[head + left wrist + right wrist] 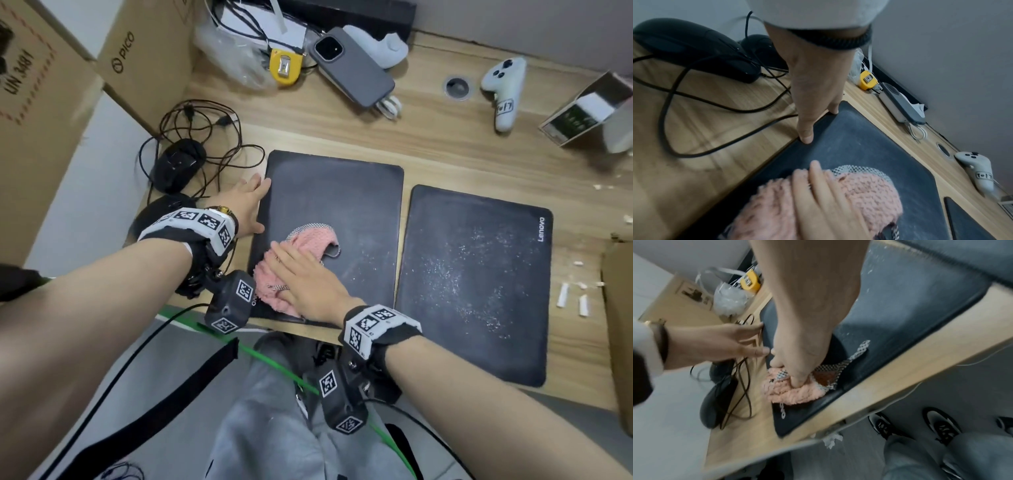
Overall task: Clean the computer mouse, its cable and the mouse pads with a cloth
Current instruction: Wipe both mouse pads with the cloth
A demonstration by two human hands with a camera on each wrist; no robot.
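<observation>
right hand [308, 281] fingers [818, 181] flat and close together, pressing the pink cloth [301, 240] onto the near left part of the left mouse pad [359, 212]. left hand [246, 205] fingers straight, holding that pad's left edge down. the black mouse [178, 164] and its tangled cable [205, 120] lie just left. the right mouse pad [479, 281] is speckled white.

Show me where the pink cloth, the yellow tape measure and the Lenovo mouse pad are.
pink cloth [310, 234]: head view, fluffy upper fold.
yellow tape measure [286, 66]: head view, casing.
Lenovo mouse pad [479, 291]: head view, speckled middle.
</observation>
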